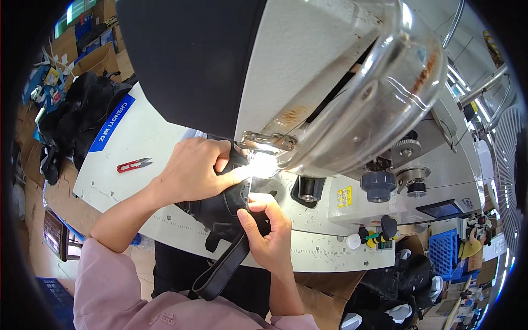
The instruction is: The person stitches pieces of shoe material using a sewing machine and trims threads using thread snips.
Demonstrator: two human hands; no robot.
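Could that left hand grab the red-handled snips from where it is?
Probably yes: the red-handled snips lie uncovered on the white table, though the left hand would likely have to leave the black item.

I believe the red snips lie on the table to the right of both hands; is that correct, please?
Not quite: the red snips do lie on the table, but to the left of both the left hand and right hand, as the head view shows.
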